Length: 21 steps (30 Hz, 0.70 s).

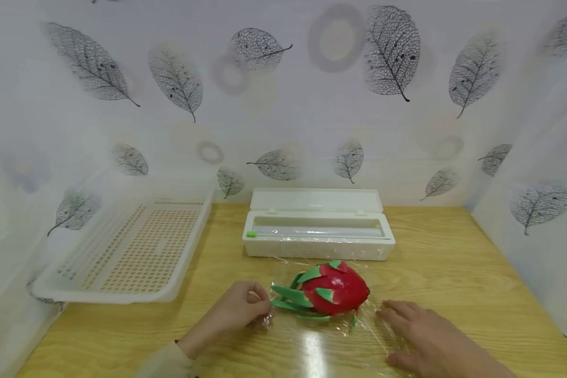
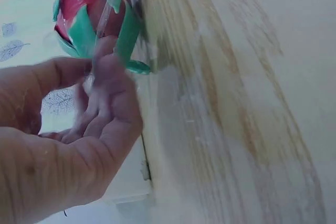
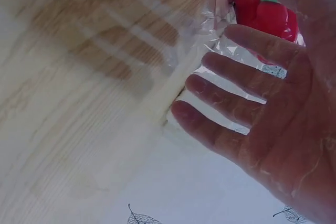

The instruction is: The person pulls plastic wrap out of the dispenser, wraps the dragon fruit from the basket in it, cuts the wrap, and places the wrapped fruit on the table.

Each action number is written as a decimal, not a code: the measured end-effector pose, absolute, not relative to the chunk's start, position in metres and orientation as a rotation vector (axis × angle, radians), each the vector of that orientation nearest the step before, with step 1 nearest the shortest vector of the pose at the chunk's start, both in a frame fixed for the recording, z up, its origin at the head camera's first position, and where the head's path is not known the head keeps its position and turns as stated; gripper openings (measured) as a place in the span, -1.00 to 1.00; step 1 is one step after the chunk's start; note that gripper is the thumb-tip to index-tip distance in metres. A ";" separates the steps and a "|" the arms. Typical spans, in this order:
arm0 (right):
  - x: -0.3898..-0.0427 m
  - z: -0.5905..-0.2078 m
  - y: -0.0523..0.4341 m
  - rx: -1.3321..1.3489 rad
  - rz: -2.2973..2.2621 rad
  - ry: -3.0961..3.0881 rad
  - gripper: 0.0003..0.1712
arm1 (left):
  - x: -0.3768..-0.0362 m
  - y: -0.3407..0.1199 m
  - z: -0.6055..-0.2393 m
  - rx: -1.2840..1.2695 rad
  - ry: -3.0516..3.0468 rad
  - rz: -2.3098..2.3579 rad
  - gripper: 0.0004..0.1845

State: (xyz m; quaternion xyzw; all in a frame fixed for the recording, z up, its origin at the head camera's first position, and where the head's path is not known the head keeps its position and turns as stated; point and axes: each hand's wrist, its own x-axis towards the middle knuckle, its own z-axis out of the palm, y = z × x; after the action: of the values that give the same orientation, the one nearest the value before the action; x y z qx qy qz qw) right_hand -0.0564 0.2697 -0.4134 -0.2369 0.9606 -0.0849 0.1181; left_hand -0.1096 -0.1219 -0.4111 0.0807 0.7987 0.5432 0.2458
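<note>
Nearest the camera, the person's left hand (image 1: 238,310) rests on the wooden table (image 1: 453,262) with its fingers curled in, pinching a bunched edge of the cling film sheet (image 1: 321,336) just left of the fruit; the left wrist view shows the film drawn up between thumb and fingertips. The right hand (image 1: 425,333) lies flat on the right part of the same sheet, fingers straight and spread wide, pressing the film against the tabletop. Between the two hands, slightly further back, a red dragon fruit (image 1: 333,289) with green scales lies on its side on the film, close to the left hand's fingertips and a little apart from the right. Behind it stands a white cling film dispenser box (image 1: 317,236) with its lid raised, and a white perforated plastic tray (image 1: 132,252) lies at the far left of the table.
</note>
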 end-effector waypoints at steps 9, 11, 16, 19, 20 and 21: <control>-0.051 -0.420 0.261 -1.177 -0.296 2.861 -0.72 | -0.111 -0.127 -0.407 0.172 1.943 1.645 -0.72; -0.051 -0.421 0.257 -1.229 -0.287 2.846 -0.72 | -0.111 -0.127 -0.408 0.140 1.890 1.697 -0.68; -0.053 -0.421 0.246 -1.215 -0.177 2.834 -0.61 | -0.112 -0.127 -0.410 0.145 1.888 1.739 -0.56; -0.054 -0.419 0.241 -1.124 -0.114 2.812 -0.57 | -0.112 -0.126 -0.410 0.200 2.015 1.701 -0.55; -0.055 -0.419 0.240 -1.100 -0.101 2.803 -0.56 | -0.112 -0.125 -0.410 0.215 2.072 1.681 -0.57; -0.056 -0.418 0.239 -1.088 -0.089 2.800 -0.56 | -0.111 -0.124 -0.409 0.228 2.137 1.651 -0.60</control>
State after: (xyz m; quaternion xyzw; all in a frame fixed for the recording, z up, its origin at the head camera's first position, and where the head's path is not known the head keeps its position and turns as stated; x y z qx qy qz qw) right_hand -0.0557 0.2385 -0.4185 -0.3614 0.9295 -0.0297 0.0683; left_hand -0.1114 -0.1235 -0.4094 0.0822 0.7702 0.5952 0.2141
